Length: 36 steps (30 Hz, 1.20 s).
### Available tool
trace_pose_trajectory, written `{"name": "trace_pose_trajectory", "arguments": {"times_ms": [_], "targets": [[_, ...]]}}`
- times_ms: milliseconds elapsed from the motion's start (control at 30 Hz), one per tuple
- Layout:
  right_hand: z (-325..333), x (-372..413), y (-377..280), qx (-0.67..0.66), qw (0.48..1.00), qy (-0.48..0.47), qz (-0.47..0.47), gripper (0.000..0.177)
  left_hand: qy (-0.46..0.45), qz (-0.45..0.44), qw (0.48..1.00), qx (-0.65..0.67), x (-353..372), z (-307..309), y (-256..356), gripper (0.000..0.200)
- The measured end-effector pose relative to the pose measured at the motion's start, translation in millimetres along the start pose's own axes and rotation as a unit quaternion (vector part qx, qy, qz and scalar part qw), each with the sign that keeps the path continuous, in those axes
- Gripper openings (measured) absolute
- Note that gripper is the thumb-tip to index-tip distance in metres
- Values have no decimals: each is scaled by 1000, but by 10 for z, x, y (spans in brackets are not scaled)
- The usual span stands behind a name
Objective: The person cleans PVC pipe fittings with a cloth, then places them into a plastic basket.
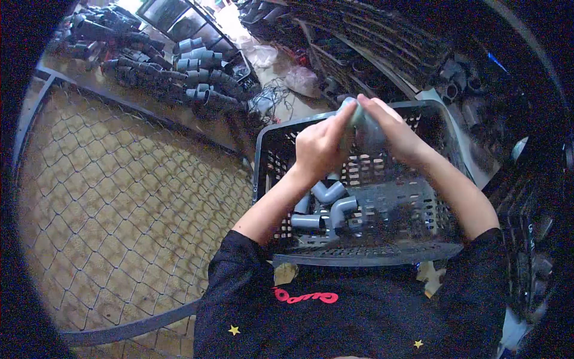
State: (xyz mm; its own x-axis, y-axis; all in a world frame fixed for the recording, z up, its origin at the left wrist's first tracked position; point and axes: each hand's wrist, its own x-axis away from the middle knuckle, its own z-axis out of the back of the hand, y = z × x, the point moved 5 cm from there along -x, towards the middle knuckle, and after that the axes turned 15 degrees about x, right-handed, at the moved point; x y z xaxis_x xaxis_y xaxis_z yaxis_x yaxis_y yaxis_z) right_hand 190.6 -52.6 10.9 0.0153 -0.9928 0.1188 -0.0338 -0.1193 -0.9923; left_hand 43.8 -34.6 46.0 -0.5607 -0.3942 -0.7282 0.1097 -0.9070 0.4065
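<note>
My left hand (320, 143) and my right hand (394, 131) meet at the fingertips above the far side of a black plastic crate (359, 261). Between them is a blurred grey-green piece (357, 117), mostly covered by my fingers; its kind cannot be made out. Both hands are closed about it. Below, in the left part of the crate, lie several grey plastic pipe elbows, among them one bent elbow (343, 210) and another elbow (329, 192). A short grey pipe fitting (307, 221) lies at the near left of the crate.
Left of the crate stands a wire mesh panel (131, 209) in a metal frame. Grey pipe fittings (200, 63) are heaped at the back left. Stacked dark crates (371, 36) rise at the back right. Plastic bags (302, 81) and tangled cord (272, 102) lie behind the crate.
</note>
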Motion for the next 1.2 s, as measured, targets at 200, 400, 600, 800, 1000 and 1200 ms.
{"name": "trace_pose_trajectory", "arguments": {"times_ms": [200, 400, 600, 800, 1000, 1200], "targets": [[60, 52, -20, 48, 997, 1, -56, 58, -116, -66, 991, -32, 187, -260, 238, 53], [30, -13, 97, -69, 995, 19, -67, 60, -14, 1, 998, -54, 74, -93, 6, 57], [68, 26, 205, -13, 993, 38, -108, 63, -88, -103, 990, -36, 182, -257, 245, 57], [107, -61, 358, -40, 990, 85, -104, 58, -24, -57, 995, -75, 110, -97, 42, 56], [131, 7, 223, -26, 987, 133, -82, 54, -86, -137, 980, -112, 109, -173, 127, 59], [213, -55, 259, -3, 986, 149, -67, 55, 1, -23, 994, -109, 47, 10, -81, 62]]}}
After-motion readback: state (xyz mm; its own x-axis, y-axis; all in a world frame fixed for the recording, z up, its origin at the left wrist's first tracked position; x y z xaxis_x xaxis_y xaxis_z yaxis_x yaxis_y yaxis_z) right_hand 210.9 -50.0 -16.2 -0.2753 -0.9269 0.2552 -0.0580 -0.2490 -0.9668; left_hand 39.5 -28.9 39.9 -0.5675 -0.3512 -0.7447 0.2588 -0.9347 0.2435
